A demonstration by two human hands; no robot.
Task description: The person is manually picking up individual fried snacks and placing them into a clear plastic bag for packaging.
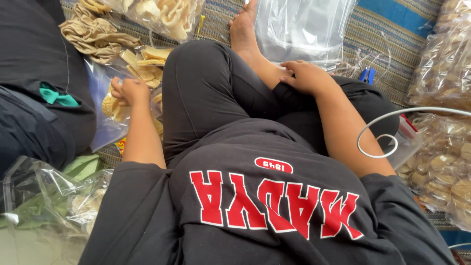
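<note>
Nearest my view is the black cotton shirt with red block lettering (265, 206), filling the bottom of the head camera; I take the bent knee in black trousers (206, 83) as my landmark.

Just left of that knee, the left hand (128, 93) is down in a clear plastic bag of pale yellow crackers (142, 66) lying on the striped woven mat (392, 44). Its fingers are curled together around what looks like a ridged yellow cracker (110, 105), though I cannot tell how firmly it is pinched. Right of the knee, the right hand (306, 76) rests flat and loosely spread on the bare shin, holding nothing.

As for progress, I judge the packing only partly done: beyond the knee an empty clear plastic bag (299, 29) lies unfilled, while far right of the knee a heap of filled, sealed cracker bags (441, 137) stands ready. Up and left of the knee, another clear bag of curled pale crisps (162, 14) and loose tan wavy crackers (93, 34) remain to be sorted.
</note>
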